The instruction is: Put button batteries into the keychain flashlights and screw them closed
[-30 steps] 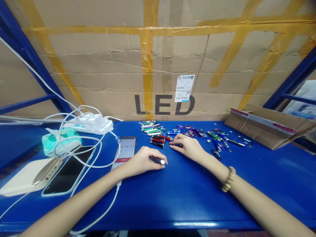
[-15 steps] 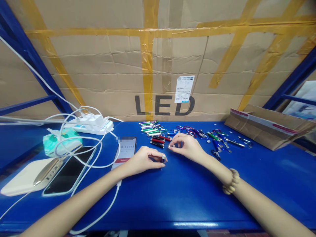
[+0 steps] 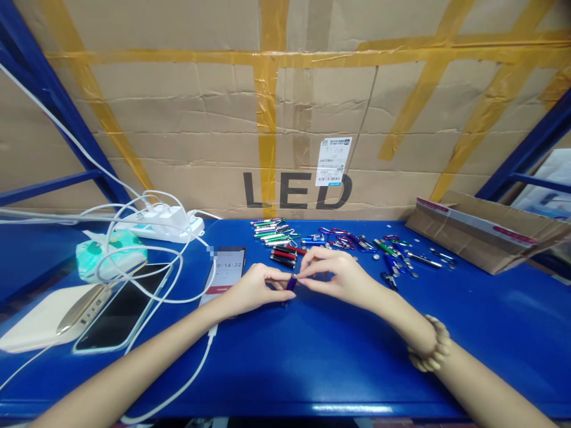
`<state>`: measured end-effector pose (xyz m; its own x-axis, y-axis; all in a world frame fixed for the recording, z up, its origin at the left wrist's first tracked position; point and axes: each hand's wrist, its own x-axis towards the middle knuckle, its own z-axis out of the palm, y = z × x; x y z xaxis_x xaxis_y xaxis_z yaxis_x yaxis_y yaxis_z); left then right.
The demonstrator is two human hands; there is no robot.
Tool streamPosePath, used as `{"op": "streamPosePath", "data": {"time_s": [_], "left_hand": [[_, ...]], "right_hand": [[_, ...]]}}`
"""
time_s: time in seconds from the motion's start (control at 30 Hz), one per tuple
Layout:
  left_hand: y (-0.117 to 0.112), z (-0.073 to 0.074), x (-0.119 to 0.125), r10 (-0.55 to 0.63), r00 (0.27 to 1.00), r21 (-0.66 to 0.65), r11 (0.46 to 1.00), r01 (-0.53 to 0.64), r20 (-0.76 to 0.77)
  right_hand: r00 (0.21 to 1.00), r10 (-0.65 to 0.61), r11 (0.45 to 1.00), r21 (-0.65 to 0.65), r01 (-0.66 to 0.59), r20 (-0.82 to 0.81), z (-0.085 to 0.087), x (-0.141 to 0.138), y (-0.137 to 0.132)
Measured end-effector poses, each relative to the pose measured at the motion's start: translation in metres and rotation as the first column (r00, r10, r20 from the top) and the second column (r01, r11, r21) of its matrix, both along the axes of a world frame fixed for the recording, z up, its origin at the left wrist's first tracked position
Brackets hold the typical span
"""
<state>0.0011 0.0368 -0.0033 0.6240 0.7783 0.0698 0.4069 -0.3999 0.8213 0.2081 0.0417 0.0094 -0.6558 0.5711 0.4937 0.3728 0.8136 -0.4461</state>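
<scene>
Dark-purple shiny cylinder (image 3: 291, 284), leaning near-upright, is pinched by the left hand (image 3: 256, 291); the right hand (image 3: 341, 276) (its grip impossible to tell) meets the top.

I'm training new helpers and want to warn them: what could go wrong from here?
The small dark purple tube, pinched in the left hand with the right hand at its upper end, might slip and roll. A small part, if dropped, could mix with the loose silver discs on the blue table. The left wrist crosses the lit phone and white cable in view, so a sweep might drag them.
</scene>
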Motion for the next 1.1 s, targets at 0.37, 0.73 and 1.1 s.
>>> {"op": "streamPosePath", "data": {"time_s": [0.37,0.73,1.1], "left_hand": [[0.001,-0.001,-0.002,-0.026,0.999,0.043,0.999,0.028,-0.046],[0.005,-0.007,-0.001,-0.038,0.998,0.033,0.999,0.039,-0.042],[0.002,-0.003,0.004,-0.012,0.998,-0.048,0.999,0.009,-0.06]], "right_hand": [[0.998,0.024,0.995,-0.103,-0.019,0.053,0.003,-0.001,-0.005],[0.997,0.036,0.99,-0.138,-0.026,0.068,0.007,0.0,-0.006],[0.998,0.0,0.984,-0.18,0.01,0.056,0.001,-0.001,-0.004]]}}
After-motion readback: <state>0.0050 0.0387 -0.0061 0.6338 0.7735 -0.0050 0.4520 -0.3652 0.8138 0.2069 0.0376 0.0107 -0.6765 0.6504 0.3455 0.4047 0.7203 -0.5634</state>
